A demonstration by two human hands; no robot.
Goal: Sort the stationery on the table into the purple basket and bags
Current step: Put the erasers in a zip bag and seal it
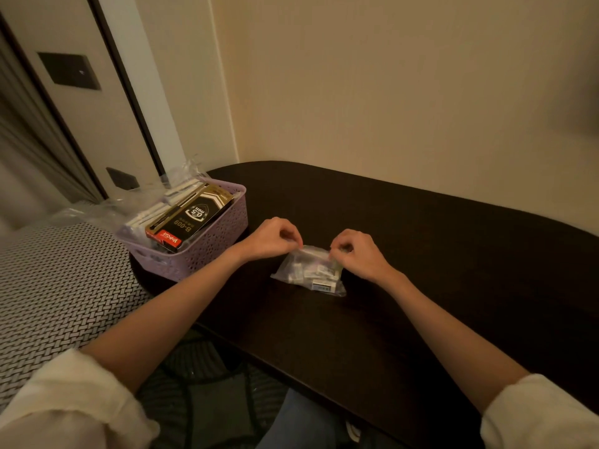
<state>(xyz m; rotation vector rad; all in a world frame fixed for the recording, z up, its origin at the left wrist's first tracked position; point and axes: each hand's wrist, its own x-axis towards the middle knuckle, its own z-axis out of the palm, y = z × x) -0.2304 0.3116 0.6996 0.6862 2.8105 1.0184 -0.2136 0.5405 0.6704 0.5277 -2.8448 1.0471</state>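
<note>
A small clear plastic bag [309, 273] holding several small white erasers lies on the dark table [437, 254] in front of me. My left hand [272, 236] pinches the left end of the bag's top edge. At the right end of that edge my right hand [355, 251] pinches it too. The purple basket [207, 251] stands at the table's left end, to the left of my left hand. In it lie a black and gold pen box [191, 217] and white items in clear bags [162, 202].
A seat with a black and white woven pattern [55, 286] lies left of the table. The wall runs close behind the table's far edge. Below the table's near edge I see my legs and a dark wire frame [207, 377].
</note>
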